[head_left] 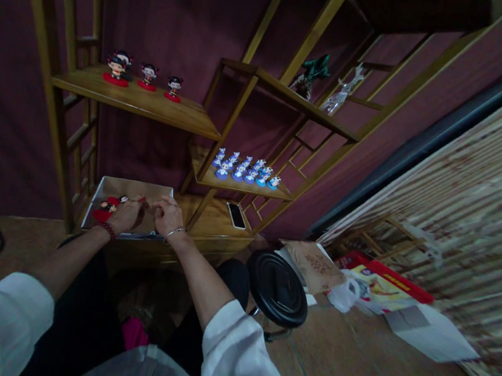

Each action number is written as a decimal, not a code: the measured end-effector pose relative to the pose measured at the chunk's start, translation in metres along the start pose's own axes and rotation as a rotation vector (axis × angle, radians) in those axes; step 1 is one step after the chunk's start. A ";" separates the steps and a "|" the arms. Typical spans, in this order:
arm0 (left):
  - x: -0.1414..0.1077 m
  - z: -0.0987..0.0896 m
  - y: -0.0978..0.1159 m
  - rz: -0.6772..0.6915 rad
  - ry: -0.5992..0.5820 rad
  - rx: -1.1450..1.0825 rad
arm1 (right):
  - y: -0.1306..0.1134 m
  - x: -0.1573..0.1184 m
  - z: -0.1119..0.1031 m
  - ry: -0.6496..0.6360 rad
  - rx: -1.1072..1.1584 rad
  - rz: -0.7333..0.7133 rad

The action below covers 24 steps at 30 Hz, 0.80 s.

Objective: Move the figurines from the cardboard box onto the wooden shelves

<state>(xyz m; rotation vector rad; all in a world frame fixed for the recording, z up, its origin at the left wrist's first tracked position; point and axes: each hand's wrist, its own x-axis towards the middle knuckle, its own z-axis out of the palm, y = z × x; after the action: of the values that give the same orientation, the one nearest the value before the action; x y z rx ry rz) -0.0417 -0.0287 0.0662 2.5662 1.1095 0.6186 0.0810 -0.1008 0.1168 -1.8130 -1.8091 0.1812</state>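
Both hands are over a shallow white cardboard box (98,195) with a brown inside, which stands on the lowest shelf. My left hand (128,216), with a dark red bead bracelet, has its fingers bent together, and a small bit of red shows at the fingertips. What it holds is too small to make out. Close beside it, my right hand (167,215), wearing a silver bangle, has its fingers curled toward the left fingertips; anything in them is hidden. Red-based figurines (106,206) with black hair lie in the left of the box, partly covered by my left hand.
Several red-based figurines (148,76) stand on the upper left shelf. Several purple and blue figurines (239,171) fill the middle shelf. A phone (236,215) lies right of the box. A black round stool (277,288) stands at my right, before cardboard and boxes (432,333) on the floor.
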 end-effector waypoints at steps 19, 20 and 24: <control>-0.020 0.019 -0.052 -0.322 -0.223 0.156 | 0.019 0.019 0.082 -0.235 0.029 0.038; -0.021 0.022 -0.056 -0.328 -0.227 0.157 | 0.022 0.020 0.090 -0.258 0.013 0.032; -0.022 0.032 -0.069 -0.410 -0.281 0.148 | 0.032 0.026 0.115 -0.352 -0.038 0.044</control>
<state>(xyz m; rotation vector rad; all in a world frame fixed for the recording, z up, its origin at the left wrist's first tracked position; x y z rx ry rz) -0.0824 -0.0020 0.0043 2.3352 1.5588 0.0775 0.0563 -0.0402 0.0141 -1.9434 -2.0184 0.5150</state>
